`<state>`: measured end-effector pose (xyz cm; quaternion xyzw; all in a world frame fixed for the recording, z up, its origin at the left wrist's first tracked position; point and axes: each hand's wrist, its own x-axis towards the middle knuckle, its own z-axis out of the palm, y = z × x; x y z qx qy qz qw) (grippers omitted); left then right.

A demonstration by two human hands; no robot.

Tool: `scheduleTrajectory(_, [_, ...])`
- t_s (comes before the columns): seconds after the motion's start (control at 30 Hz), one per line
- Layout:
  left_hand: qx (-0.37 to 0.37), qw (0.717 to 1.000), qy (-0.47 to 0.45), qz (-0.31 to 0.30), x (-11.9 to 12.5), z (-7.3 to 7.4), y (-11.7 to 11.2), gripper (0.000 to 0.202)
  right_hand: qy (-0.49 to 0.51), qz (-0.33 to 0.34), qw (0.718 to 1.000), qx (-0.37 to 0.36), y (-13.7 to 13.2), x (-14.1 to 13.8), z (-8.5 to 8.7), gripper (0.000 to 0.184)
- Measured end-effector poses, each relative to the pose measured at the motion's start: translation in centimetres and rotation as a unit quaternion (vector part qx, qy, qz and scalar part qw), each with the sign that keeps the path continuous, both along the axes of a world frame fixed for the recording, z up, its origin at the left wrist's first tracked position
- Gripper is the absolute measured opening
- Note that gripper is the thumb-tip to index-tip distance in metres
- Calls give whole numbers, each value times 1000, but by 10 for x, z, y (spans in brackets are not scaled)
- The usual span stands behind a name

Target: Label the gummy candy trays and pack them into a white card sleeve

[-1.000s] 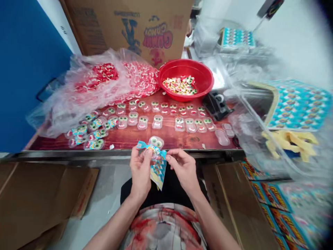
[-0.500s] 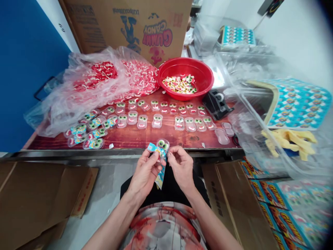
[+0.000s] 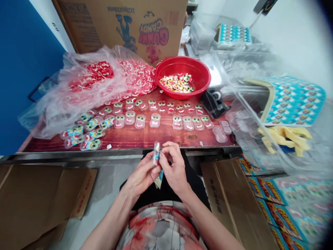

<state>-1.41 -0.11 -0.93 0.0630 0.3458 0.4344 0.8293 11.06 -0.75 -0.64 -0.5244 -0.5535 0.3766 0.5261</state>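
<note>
My left hand (image 3: 142,175) holds a small clear plastic candy pack (image 3: 156,150) by its side, edge-on to me, with a blue label wrapped on it. The fingers of my right hand (image 3: 173,167) are curled, thumb and fingertips pressed at the right edge of the same pack. A blue and yellow printed label strip (image 3: 159,180) hangs below the pack between my hands. Ahead on the table, clear packs with green gummy eyes and red lips (image 3: 155,121) lie in two rows. Labelled packs (image 3: 92,144) are heaped at the left.
Behind the rows stand a red bowl (image 3: 201,86) of gummy pieces and a plastic bag (image 3: 104,86) of red-and-white gummies. A black tape dispenser (image 3: 214,104) sits right of the bowl. A clear bin (image 3: 249,114) holds label sheets (image 3: 293,100). Cardboard boxes (image 3: 33,201) flank me below.
The pack has turned from face-up to edge-on in my left hand. My right hand has moved left and closed against the pack's edge. The view has shifted slightly.
</note>
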Motion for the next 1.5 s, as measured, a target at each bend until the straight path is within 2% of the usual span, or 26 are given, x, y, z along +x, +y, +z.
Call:
scheduleTrajectory(0.1, [9, 999, 33, 4, -4, -3, 0, 47, -7, 24, 1000, -13, 2, 1, -2, 12])
scheduleTrajectory(0.2, [53, 996, 79, -3, -4, -4, -2, 46, -28, 22, 999, -18, 4, 0, -6, 12])
scheduleTrajectory(0.33, [122, 978, 168, 12, 0, -8, -10, 37, -62, -1, 998, -6, 7, -4, -9, 11])
scheduleTrajectory(0.43, [149, 962, 225, 35, 1, -12, -16, 39, -86, -5, 996, 21, 9, -7, -8, 10])
scheduleTrajectory(0.57, [153, 964, 214, 39, -1, -12, -15, 53, -131, -5, 990, 46, 9, -11, -12, 7])
scheduleTrajectory(0.77, [114, 977, 178, 39, -5, -2, -6, 38, -143, 6, 988, 51, 3, -17, -18, 9])
scheduleTrajectory(0.87, [102, 978, 175, 47, -4, 2, -5, 39, -92, -3, 995, 40, 1, -16, -17, 9])
scheduleTrajectory(0.93, [93, 979, 176, 38, -5, 5, -4, 41, -22, -32, 999, 14, 0, -11, -17, 5])
scheduleTrajectory(1.0, [76, 982, 170, 26, -6, 8, -2, 43, 76, -79, 993, -40, 1, -3, -20, 9])
scheduleTrajectory(1.07, [57, 986, 155, 17, -9, 13, 0, 43, 168, -89, 975, -113, 3, 6, -24, 20])
scheduleTrajectory(1.17, [42, 990, 133, 8, -11, 17, 2, 42, 259, 4, 943, -210, 7, 14, -28, 32])
scheduleTrajectory(1.27, [36, 992, 119, -7, -11, 18, 3, 41, 323, 81, 907, -258, 10, 10, -27, 35])
scheduleTrajectory(1.37, [30, 992, 120, -5, -11, 17, 2, 38, 365, 89, 886, -270, 12, 5, -24, 34])
scheduleTrajectory(1.5, [28, 989, 142, 25, -11, 16, 4, 35, 365, 57, 888, -275, 12, 8, -23, 32])
